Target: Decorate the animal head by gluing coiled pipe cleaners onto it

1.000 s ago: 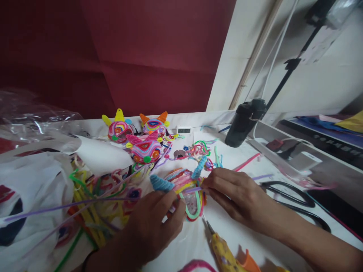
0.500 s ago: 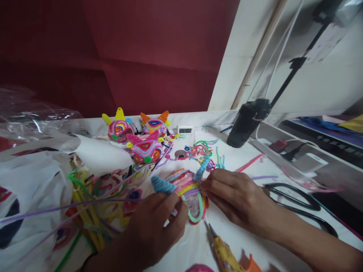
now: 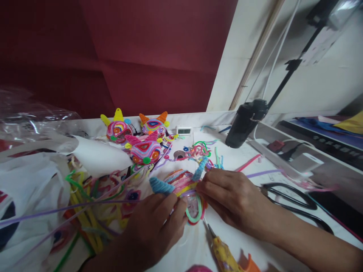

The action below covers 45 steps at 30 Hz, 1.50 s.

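Observation:
A half-made pipe-cleaner mask (image 3: 184, 187) with two blue horns lies on the white table (image 3: 255, 241) in front of me. My left hand (image 3: 154, 230) rests on its near left edge, fingers curled and pressing it. My right hand (image 3: 227, 194) pinches a long purple pipe cleaner (image 3: 70, 206) against the mask's right side. That purple strand runs far off to the left, over the bag.
Three finished colourful masks (image 3: 143, 149) stand further back, with loose pipe cleaners (image 3: 198, 149) beside them. A white plastic bag (image 3: 34, 185) with a pipe-cleaner bundle (image 3: 90, 211) fills the left. A yellow glue gun (image 3: 224, 255) lies near me; black scissors (image 3: 292, 198) and a black bottle (image 3: 244, 122) sit right.
My right hand has slid a little left along the purple pipe cleaner, drawing it closer over the mask. The left hand has stayed put.

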Tool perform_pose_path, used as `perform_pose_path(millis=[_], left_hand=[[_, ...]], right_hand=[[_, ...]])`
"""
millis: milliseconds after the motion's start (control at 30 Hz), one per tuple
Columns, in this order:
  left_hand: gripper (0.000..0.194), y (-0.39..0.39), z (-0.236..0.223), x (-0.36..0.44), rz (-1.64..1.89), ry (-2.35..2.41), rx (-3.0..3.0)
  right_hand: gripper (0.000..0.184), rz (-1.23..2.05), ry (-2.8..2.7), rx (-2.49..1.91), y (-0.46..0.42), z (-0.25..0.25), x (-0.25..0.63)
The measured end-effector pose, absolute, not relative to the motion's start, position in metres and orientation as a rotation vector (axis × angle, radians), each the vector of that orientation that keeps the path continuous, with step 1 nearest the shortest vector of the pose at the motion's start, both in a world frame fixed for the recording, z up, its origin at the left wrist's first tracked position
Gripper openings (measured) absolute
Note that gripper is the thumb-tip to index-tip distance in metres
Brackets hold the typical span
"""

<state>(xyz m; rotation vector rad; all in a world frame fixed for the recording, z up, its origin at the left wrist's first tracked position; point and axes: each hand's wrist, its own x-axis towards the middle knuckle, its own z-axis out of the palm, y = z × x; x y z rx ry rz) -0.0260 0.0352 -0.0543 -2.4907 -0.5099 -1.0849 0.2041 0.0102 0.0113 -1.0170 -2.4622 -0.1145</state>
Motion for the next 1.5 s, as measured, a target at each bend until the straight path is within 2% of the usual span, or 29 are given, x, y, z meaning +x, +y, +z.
perform_pose_path(millis=[533, 900, 1067, 1267, 1500], left_hand=[[0.022, 0.034, -0.042, -0.02, -1.106, -0.55, -2.42], [0.022, 0.033, -0.038, -0.018, -1.099, -0.537, -2.417], [0.021, 0.033, -0.037, -0.018, -1.079, -0.534, -2.405], [0.022, 0.033, -0.036, -0.019, -1.088, -0.53, -2.434], [0.022, 0.031, -0.04, -0.023, -1.082, -0.562, -2.443]], right_hand=[[0.026, -0.01, -2.381, -1.088, 0.016, 0.011, 0.2], [0.011, 0.258, -2.215, -1.238, 0.018, 0.011, 0.194], [0.018, 0.296, -2.217, -1.238, 0.019, 0.013, 0.191], [0.011, 0.337, -2.252, -1.362, 0.019, 0.023, 0.185], [0.013, 0.313, -2.3, -1.434, 0.024, 0.03, 0.179]])
